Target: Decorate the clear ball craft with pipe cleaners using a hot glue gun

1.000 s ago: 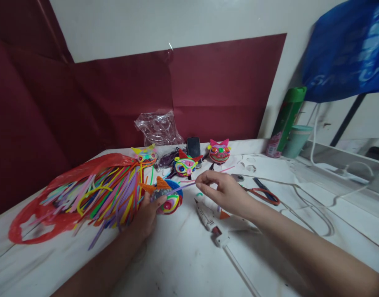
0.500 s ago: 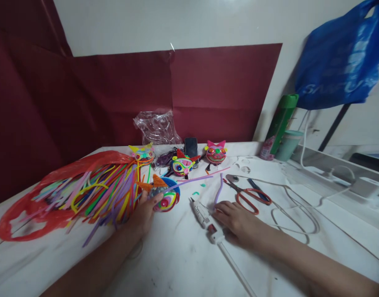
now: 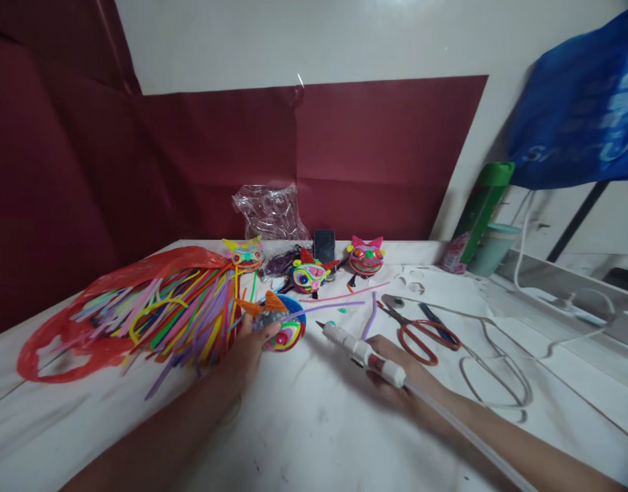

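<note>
Gap between figure [image 3: 288,333] and glue gun [image 3: 355,348]

The single view comes from a camera on the person's head, above the near side of the surface [image 3: 303,430]. It looks forward and down, the phone [image 3: 324,244] near mid-frame and the maroon sheet [image 3: 385,157] behind it. The left hand [image 3: 251,347] and right hand [image 3: 396,352] come nearer the lens than the phone. The wide frame reaches the blue bag [image 3: 575,123], right of and above the phone.
</note>
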The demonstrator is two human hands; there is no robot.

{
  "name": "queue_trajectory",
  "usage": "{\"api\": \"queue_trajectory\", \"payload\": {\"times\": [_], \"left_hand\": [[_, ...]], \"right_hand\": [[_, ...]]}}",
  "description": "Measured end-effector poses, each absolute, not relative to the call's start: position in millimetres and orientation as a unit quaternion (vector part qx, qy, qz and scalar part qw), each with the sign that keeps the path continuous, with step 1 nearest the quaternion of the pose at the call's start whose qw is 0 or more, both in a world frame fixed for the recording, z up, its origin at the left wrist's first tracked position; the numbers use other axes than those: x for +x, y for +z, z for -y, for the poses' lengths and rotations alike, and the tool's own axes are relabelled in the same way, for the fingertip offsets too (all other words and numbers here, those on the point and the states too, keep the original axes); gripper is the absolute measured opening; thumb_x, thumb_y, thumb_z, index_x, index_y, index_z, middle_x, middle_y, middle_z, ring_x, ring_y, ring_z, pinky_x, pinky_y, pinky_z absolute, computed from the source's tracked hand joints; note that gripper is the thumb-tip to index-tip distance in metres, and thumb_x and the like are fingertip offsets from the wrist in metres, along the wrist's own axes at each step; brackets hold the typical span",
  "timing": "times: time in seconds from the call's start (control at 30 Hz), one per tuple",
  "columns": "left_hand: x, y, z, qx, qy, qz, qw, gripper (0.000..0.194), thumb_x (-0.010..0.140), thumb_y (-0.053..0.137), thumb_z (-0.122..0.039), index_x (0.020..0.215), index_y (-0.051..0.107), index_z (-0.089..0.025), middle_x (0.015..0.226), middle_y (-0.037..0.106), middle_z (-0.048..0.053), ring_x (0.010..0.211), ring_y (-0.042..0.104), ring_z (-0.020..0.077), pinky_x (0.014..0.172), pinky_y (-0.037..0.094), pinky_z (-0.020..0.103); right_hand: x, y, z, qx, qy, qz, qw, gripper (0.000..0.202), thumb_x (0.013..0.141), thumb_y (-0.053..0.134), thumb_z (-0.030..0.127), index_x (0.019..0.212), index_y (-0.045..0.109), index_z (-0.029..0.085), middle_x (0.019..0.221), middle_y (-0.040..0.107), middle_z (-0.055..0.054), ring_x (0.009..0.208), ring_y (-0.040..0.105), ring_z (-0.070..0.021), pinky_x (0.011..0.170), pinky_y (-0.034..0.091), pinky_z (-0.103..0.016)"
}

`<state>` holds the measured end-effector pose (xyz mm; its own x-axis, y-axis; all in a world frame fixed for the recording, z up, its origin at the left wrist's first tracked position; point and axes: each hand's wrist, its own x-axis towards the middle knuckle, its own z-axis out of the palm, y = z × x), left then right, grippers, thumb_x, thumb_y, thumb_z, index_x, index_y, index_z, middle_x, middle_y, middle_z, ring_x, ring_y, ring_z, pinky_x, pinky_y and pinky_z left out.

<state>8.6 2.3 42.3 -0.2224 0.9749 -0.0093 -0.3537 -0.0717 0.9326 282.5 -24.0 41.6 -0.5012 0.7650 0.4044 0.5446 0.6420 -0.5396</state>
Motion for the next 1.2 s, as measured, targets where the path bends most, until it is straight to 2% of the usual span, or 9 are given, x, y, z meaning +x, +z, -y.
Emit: {"api": "queue_trajectory", "payload": {"times": [0.1,0.23,0.5,0.8,1.2], "left_hand": [[7.8,37.5,-5.2,0.354,0.638,-0.441,0.522,0.063,0.055,0.078,-0.024,0.115,0.057,-0.029,0.106,0.071,0.003,0.105,0.063,0.0272,0.095,0.044,0.039],[4.3,29.8,-7.8,0.375,0.631,-0.444,0.513,0.062,0.055,0.079,-0.024,0.113,0.057,-0.028,0.102,0.071,0.003,0.102,0.063,0.0271,0.09,0.047,0.037],[3.2,26.7,-8.1,0.398,0.629,-0.425,0.515,0.063,0.061,0.077,-0.022,0.119,0.054,-0.026,0.112,0.068,0.005,0.098,0.064,0.0204,0.089,0.046,0.032],[6.6,30.9,-6.3,0.39,0.628,-0.421,0.526,0.065,0.057,0.079,-0.024,0.117,0.054,-0.022,0.1,0.069,0.005,0.093,0.065,0.0217,0.087,0.048,0.034],[7.3,31.4,-7.2,0.385,0.631,-0.424,0.523,0.07,0.056,0.078,-0.022,0.121,0.054,-0.026,0.099,0.07,0.003,0.09,0.065,0.0214,0.084,0.048,0.031]], "right_hand": [[267.0,57.7,31.1,-0.408,0.265,0.813,0.321,0.01,0.083,0.047,0.029,0.078,0.051,0.021,0.071,0.055,0.0,0.066,0.055,-0.017,0.06,0.047,-0.027],[251.0,64.9,32.3,-0.409,0.316,0.79,0.33,0.017,0.081,0.046,0.034,0.081,0.056,0.02,0.071,0.059,-0.001,0.067,0.056,-0.0185,0.059,0.047,-0.028],[244.9,66.4,31.4,-0.423,0.299,0.791,0.325,0.02,0.079,0.045,0.033,0.081,0.059,0.018,0.07,0.059,-0.002,0.067,0.056,-0.0193,0.059,0.048,-0.029],[244.8,57.8,28.9,-0.427,0.292,0.79,0.329,0.024,0.081,0.043,0.035,0.083,0.06,0.018,0.074,0.063,-0.004,0.069,0.058,-0.0208,0.062,0.051,-0.031],[247.7,58.6,28.2,-0.428,0.3,0.787,0.328,0.02,0.08,0.046,0.032,0.084,0.06,0.019,0.075,0.06,-0.004,0.072,0.057,-0.0213,0.063,0.05,-0.03]]}}
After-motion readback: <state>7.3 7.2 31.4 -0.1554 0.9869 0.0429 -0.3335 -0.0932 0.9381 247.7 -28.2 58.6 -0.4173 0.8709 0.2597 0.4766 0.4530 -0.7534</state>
